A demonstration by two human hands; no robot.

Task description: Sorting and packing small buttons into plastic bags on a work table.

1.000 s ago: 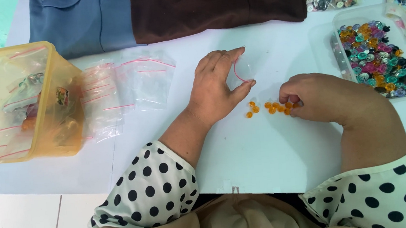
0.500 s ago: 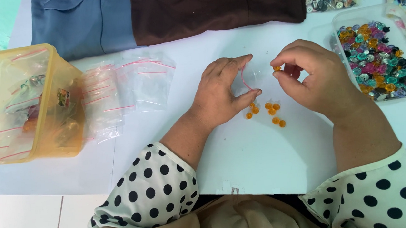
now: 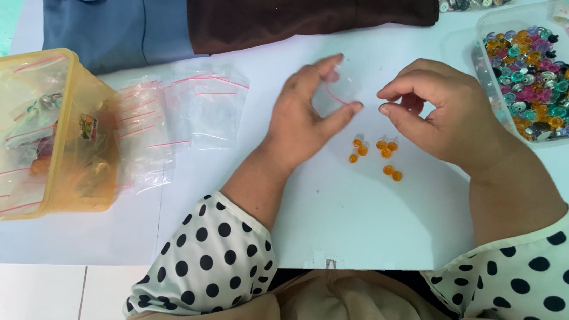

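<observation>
My left hand (image 3: 304,113) rests on the white table and holds a small clear zip bag (image 3: 342,94) with a red strip, pinched open between thumb and forefinger. My right hand (image 3: 442,122) hovers just right of the bag's mouth, thumb and forefinger brought together; I see no bead between them. Several small orange beads (image 3: 375,155) lie loose on the table below and between the two hands.
A pile of empty clear zip bags (image 3: 177,114) lies left of my left hand, beside a yellow plastic box (image 3: 28,134) of filled bags. A clear tray of mixed coloured beads (image 3: 538,79) sits at the right. Folded blue and brown cloth (image 3: 244,9) lies along the far edge.
My right hand rose from the orange beads on the table up to the bag's mouth. The left hand has kept the bag open in the same place.
</observation>
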